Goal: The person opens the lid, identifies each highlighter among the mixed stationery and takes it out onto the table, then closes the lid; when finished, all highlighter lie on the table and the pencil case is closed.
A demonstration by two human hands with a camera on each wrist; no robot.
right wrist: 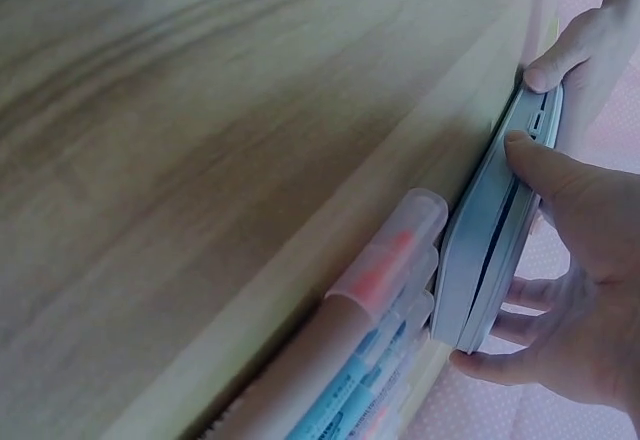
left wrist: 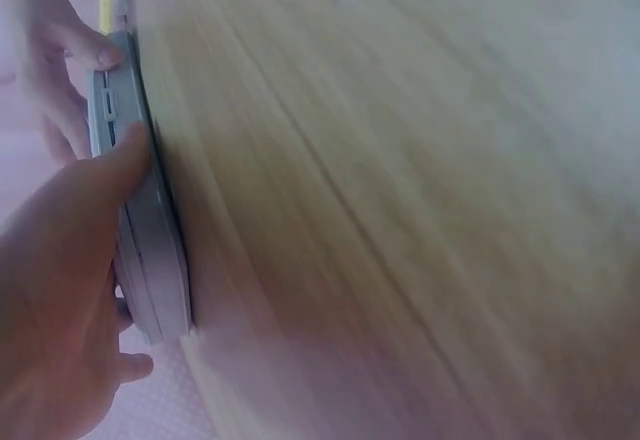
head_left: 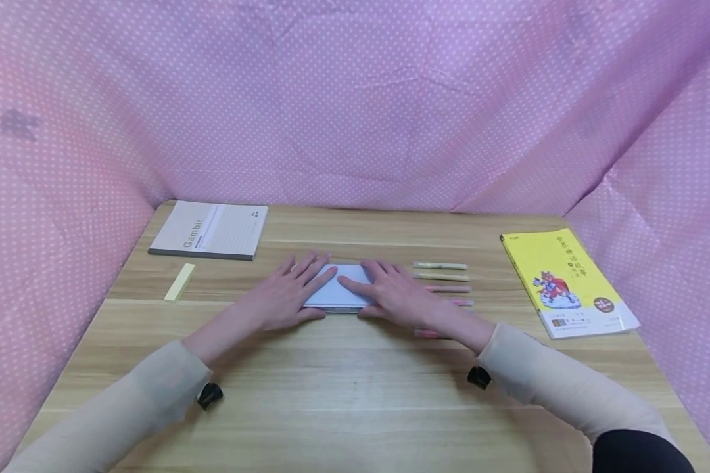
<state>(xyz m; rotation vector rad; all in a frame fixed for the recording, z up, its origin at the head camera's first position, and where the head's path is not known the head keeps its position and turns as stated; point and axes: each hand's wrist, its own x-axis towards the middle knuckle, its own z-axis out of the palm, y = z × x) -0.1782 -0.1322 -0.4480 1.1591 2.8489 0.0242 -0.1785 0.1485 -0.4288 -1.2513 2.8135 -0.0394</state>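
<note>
A flat, pale blue pencil case (head_left: pixel 338 299) lies on the table between both hands. My left hand (head_left: pixel 290 295) grips its left end, thumb at the near side and fingers spread over the top and far side. My right hand (head_left: pixel 398 295) holds the right end the same way. In the left wrist view, a small clasp (left wrist: pixel 109 105) shows on the case's grey side, between the two thumbs. A thin dark gap runs along the seam of the case (right wrist: pixel 470 250) in the right wrist view. The inside of the case is hidden.
Several highlighters (head_left: pixel 440 266) lie in a row right of the case, partly under my right forearm. A grey notebook (head_left: pixel 213 230) is at the back left, with a pale yellow strip (head_left: pixel 179 282) before it. A yellow book (head_left: pixel 568 282) lies right. Pink dotted cloth (head_left: pixel 355 131) surrounds the table.
</note>
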